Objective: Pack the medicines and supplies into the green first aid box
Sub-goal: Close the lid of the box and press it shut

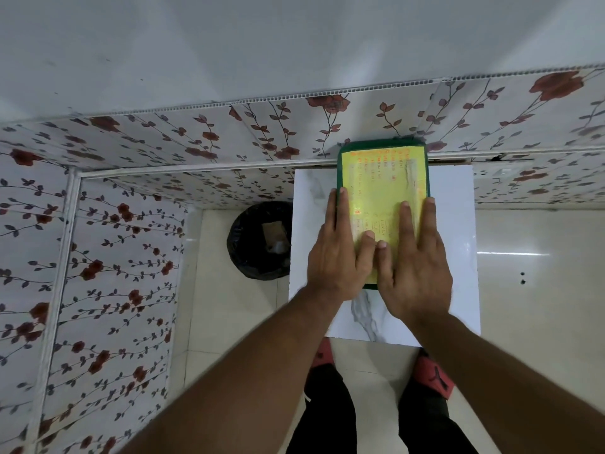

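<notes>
Mostly hidden green first aid box, hands flat on it, label writing unreadable

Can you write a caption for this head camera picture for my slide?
Both hands, left and right, press flat on the closed green first aid box.

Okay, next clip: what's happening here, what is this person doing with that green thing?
A person stands at a small white marble-patterned table with both palms flat on the green first aid box. The left hand and right hand press on its yellow handwritten label. The box is shut; no loose medicines or supplies are in view. A black-lined bin stands on the floor beside the table.
</notes>
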